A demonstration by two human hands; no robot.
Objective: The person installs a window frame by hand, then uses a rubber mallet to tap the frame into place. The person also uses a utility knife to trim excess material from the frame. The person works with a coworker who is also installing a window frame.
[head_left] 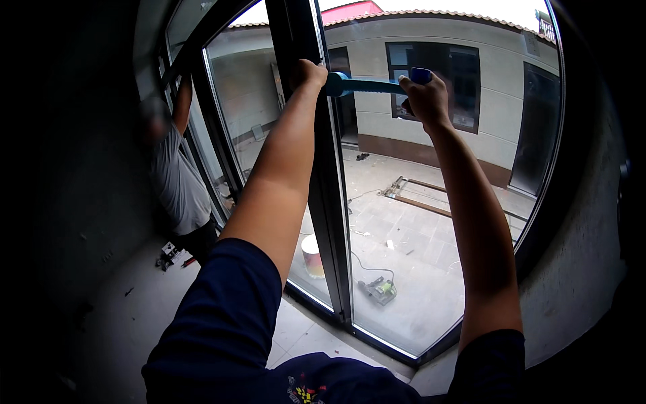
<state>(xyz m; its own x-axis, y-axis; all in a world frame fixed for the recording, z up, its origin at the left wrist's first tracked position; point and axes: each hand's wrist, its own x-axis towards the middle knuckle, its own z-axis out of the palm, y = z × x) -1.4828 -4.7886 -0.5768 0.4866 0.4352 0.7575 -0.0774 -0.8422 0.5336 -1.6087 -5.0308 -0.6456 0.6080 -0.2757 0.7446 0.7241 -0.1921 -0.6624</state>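
Blue-handled tool (367, 85) held high against the dark window frame (330, 202).
Right hand (425, 97) grips its handle, fingers closed; left hand (311, 73) wraps its front end at the frame. Bare grey floor (121, 316); another person (176, 175) works left.

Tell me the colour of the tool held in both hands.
Blue tool, clearest in the head view, held against the dark window frame.

Both arms reach up, left grip (308, 73) and right grip (424, 97) closed in fists.
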